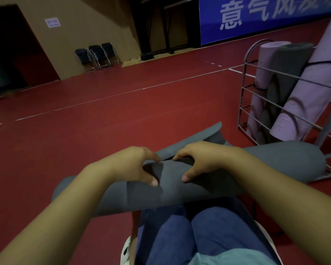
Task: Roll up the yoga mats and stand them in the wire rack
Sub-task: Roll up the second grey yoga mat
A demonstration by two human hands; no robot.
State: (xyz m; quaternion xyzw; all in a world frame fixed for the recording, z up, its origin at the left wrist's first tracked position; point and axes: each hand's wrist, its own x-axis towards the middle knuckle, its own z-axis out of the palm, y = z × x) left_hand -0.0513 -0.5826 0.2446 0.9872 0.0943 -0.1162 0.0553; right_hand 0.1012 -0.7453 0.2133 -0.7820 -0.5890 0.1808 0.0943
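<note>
Both hands sit close together atop the grey mat (180,180), which lies rolled across the knees. Left hand (134,165) and right hand (204,159) grip it with curled fingers; grip firmness unclear in dim light. Rack (260,104) stands beyond the right hand, holding upright mats (302,104).

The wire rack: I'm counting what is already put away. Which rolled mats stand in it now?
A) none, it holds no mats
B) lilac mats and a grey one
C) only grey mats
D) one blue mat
B: the wire rack holds lilac rolled mats with a grey rolled mat standing between them, while both hands are on another grey mat in front of the person.
</note>
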